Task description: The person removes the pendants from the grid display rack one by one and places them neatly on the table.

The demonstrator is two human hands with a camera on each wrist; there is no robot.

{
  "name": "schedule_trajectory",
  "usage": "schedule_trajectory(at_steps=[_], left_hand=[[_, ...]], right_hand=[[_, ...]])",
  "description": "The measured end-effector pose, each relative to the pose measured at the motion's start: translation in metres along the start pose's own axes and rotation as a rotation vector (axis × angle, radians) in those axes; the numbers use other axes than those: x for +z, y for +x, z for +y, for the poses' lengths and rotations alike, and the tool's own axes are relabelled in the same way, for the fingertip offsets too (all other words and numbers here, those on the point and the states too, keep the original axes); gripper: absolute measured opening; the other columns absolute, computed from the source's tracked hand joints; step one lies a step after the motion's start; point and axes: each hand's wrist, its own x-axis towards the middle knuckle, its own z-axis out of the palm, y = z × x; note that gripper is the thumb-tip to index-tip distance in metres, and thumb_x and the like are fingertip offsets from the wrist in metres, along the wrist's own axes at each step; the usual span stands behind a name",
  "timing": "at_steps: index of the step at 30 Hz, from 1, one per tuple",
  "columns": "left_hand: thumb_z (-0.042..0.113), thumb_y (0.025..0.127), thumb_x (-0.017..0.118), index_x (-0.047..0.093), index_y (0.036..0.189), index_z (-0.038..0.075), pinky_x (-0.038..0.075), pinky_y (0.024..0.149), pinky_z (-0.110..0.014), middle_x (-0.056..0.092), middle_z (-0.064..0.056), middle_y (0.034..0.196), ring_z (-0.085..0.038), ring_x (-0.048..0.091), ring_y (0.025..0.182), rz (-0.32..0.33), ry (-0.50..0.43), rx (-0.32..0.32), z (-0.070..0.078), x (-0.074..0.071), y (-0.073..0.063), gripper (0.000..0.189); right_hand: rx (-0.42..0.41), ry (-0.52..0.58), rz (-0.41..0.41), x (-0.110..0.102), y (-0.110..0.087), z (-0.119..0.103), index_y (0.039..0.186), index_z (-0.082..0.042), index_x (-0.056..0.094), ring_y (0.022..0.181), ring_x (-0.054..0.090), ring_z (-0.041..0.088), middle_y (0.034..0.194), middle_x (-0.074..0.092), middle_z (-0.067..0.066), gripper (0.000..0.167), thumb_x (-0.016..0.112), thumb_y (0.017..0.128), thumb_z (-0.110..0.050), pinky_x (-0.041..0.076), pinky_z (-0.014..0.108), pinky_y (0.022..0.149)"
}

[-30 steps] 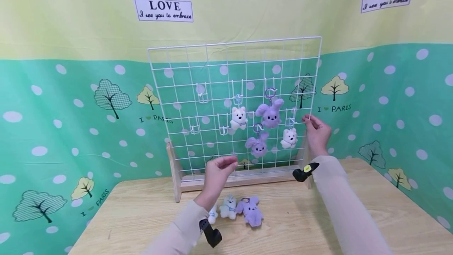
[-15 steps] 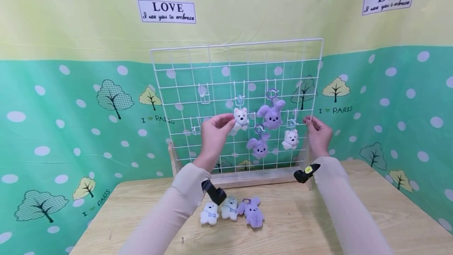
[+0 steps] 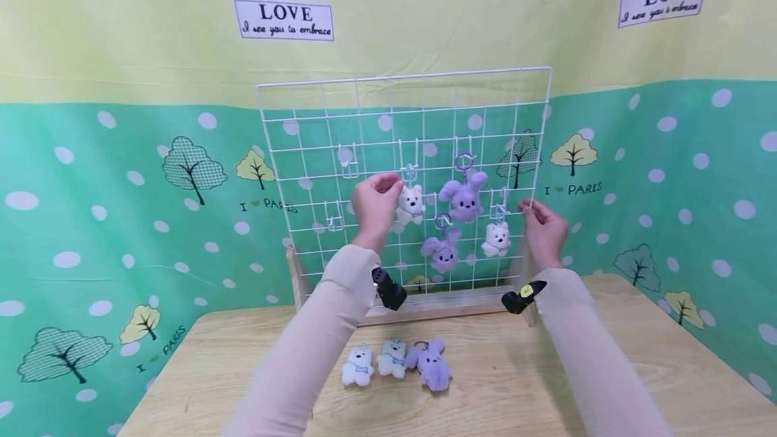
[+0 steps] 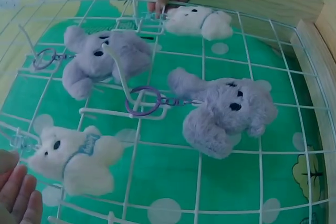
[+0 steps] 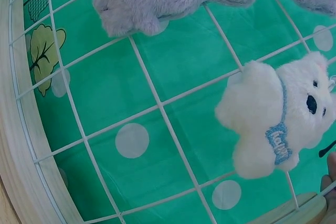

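My left hand [image 3: 375, 209] is raised in front of the white wire grid [image 3: 403, 74], thumb and fingertips beside the head of a hanging white plush dog keychain [image 3: 411, 204]. In the left wrist view its straight fingers [image 4: 18, 190] lie just below the dog's clear clip [image 4: 22, 141]. My right hand [image 3: 546, 231] pinches the grid's right edge wire. Near it hangs another white plush dog [image 5: 273, 119] with a blue name collar. Two purple plush rabbit keychains, an upper one [image 3: 464, 198] and a lower one [image 3: 442, 251], hang by purple rings between the dogs.
On the wooden table [image 3: 485, 396] lie two white plush dogs, one on the left [image 3: 357, 366] and one in the middle [image 3: 392, 358], and a purple plush rabbit [image 3: 432, 365]. Bare hooks [image 3: 349, 167] show on the grid's left part. A wooden base [image 3: 437, 305] supports the grid.
My left hand has risen from low before the grid to beside the upper white dog. My right hand stays on the grid's right edge.
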Motion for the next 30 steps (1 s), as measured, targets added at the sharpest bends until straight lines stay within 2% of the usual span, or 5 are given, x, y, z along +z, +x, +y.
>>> schedule_trajectory(at_steps=[7, 15, 21, 26, 30], left_hand=[[0.012, 0.085, 0.070, 0.071, 0.102, 0.008, 0.053, 0.079, -0.022, 0.071, -0.004, 0.097, -0.012, 0.065, 0.089, 0.016, 0.024, 0.038, 0.001, 0.013, 0.003, 0.018], [0.011, 0.084, 0.071, 0.072, 0.096, 0.007, 0.054, 0.071, -0.023, 0.071, -0.006, 0.089, -0.014, 0.066, 0.080, 0.114, 0.066, -0.008, 0.006, 0.028, 0.005, 0.013], [0.013, 0.083, 0.072, 0.072, 0.091, 0.006, 0.053, 0.066, -0.024, 0.070, -0.006, 0.084, -0.015, 0.064, 0.075, 0.166, 0.098, 0.007, 0.009, 0.036, 0.004, 0.010], [0.012, 0.084, 0.072, 0.072, 0.091, 0.006, 0.053, 0.063, -0.022, 0.070, -0.005, 0.083, -0.013, 0.064, 0.073, 0.181, 0.086, 0.034, 0.005, 0.039, 0.005, 0.009], [0.012, 0.083, 0.072, 0.072, 0.091, 0.006, 0.053, 0.065, -0.021, 0.069, -0.005, 0.085, -0.012, 0.063, 0.075, 0.165, 0.044, 0.022, 0.002, 0.037, 0.005, 0.010]], right_hand=[[0.003, 0.010, 0.000, 0.000, -0.001, -0.002, 0.120, -0.011, 0.063, 0.106, 0.060, 0.009, 0.118, 0.066, 0.001, 0.030, 0.059, 0.093, -0.023, 0.046, 0.022, 0.093], [-0.004, -0.014, 0.005, 0.000, 0.000, -0.001, 0.120, -0.011, 0.063, 0.104, 0.060, 0.008, 0.117, 0.066, 0.000, 0.029, 0.059, 0.094, -0.022, 0.047, 0.020, 0.090], [-0.038, -0.027, 0.010, 0.000, 0.002, -0.001, 0.120, -0.010, 0.063, 0.104, 0.061, 0.008, 0.118, 0.066, 0.003, 0.031, 0.058, 0.094, -0.024, 0.047, 0.020, 0.091], [-0.057, -0.027, 0.022, 0.000, 0.001, 0.001, 0.119, -0.008, 0.064, 0.099, 0.062, 0.006, 0.116, 0.067, 0.004, 0.029, 0.060, 0.093, -0.021, 0.048, 0.016, 0.084], [-0.063, -0.046, 0.014, 0.000, 0.000, 0.002, 0.119, -0.009, 0.064, 0.100, 0.061, 0.006, 0.115, 0.067, 0.002, 0.030, 0.059, 0.093, -0.024, 0.048, 0.015, 0.083]])
